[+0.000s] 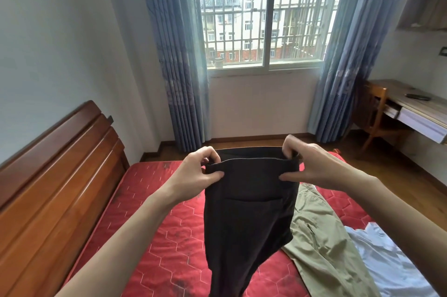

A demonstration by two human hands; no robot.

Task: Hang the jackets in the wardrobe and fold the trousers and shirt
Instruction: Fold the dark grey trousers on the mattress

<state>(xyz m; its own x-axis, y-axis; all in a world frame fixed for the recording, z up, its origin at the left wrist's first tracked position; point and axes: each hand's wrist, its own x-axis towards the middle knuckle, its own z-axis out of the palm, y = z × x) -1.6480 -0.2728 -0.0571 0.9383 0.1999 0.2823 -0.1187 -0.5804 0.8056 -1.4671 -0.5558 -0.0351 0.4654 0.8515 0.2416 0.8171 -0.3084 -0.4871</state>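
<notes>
Black trousers [249, 219] hang in front of me above the bed, waistband up. My left hand [200, 171] pinches the left end of the waistband. My right hand [312, 163] pinches its right end. The legs drop down toward the red mattress [150, 236]. An olive-green garment [321, 243] lies flat on the mattress to the right of the trousers. A pale blue-white garment [391, 260] lies beside it at the lower right.
A wooden headboard [55, 176] runs along the left side of the bed. A barred window [263, 14] with blue curtains [179, 67] faces me. At the right stand a wooden chair [377, 113] and a desk [416, 108].
</notes>
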